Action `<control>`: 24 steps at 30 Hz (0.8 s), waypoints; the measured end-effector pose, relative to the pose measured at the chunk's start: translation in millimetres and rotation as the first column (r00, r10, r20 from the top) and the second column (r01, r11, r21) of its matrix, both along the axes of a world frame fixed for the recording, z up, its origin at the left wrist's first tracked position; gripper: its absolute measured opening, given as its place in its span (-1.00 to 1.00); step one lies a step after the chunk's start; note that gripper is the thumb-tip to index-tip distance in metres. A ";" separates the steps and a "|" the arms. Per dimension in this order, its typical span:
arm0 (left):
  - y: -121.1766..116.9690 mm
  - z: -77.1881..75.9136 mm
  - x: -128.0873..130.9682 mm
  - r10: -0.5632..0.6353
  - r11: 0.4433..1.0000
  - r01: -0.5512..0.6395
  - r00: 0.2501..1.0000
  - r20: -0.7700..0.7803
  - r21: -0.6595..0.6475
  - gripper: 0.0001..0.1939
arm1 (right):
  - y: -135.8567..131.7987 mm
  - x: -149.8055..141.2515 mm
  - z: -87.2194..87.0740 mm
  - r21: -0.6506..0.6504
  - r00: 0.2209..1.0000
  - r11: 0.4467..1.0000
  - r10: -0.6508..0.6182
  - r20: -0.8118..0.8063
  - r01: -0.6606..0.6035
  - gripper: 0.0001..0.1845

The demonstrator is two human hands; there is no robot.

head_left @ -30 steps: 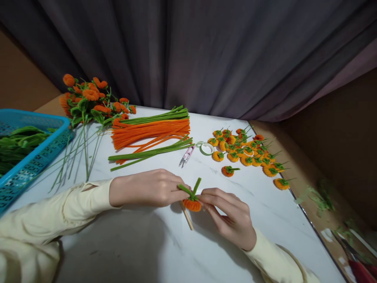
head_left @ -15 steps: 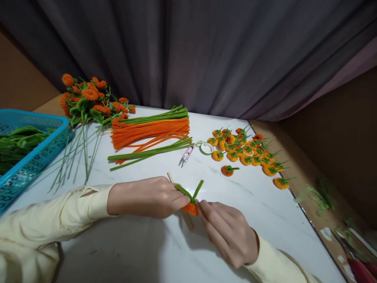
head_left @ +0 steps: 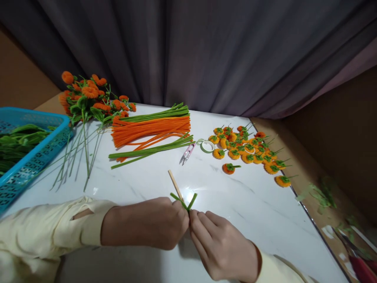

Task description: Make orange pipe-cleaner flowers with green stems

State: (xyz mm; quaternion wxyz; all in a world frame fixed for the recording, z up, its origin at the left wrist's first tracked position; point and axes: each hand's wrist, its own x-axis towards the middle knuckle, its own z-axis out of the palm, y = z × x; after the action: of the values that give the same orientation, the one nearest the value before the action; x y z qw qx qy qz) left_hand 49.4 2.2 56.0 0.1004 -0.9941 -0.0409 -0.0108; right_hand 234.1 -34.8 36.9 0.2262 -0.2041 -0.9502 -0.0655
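Note:
Close together near the table's front, my left hand (head_left: 165, 224) and my right hand (head_left: 219, 241) are both closed, fingertips pinching at one spot. Between them a green pipe cleaner (head_left: 191, 202) sticks up with its two ends spread in a V. The orange pipe-cleaner piece it sits on is hidden behind my fingers now. A thin wooden stick (head_left: 174, 184) lies on the table just beyond, its near end covered by my left hand.
Bundles of orange pipe cleaners (head_left: 150, 130) and green pipe cleaners (head_left: 153, 146) lie ahead, with thread snips (head_left: 187, 153) and a tape roll (head_left: 207, 146) beside them. Small orange flower heads (head_left: 234, 153) cluster right. Finished-looking flowers (head_left: 90, 92) and a blue basket (head_left: 35, 157) stand left.
Both hands have moved a little closer to me and nearer together. The orange piece, visible before, is now covered by the fingers; more of the wooden stick's far end shows.

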 end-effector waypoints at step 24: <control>41.8 -3.7 9.7 0.636 -0.607 0.204 0.704 -0.316 -0.768 -0.72 | 34.3 34.3 -9.2 0.232 0.982 0.970 -0.033 -0.186 0.077 -0.68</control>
State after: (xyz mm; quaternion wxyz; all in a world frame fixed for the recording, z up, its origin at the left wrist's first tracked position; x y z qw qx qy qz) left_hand 59.1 44.0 52.3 -0.8118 -0.4354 -0.3415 -0.1863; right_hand 268.4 -0.5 27.7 0.3324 -0.2068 -0.9050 -0.1664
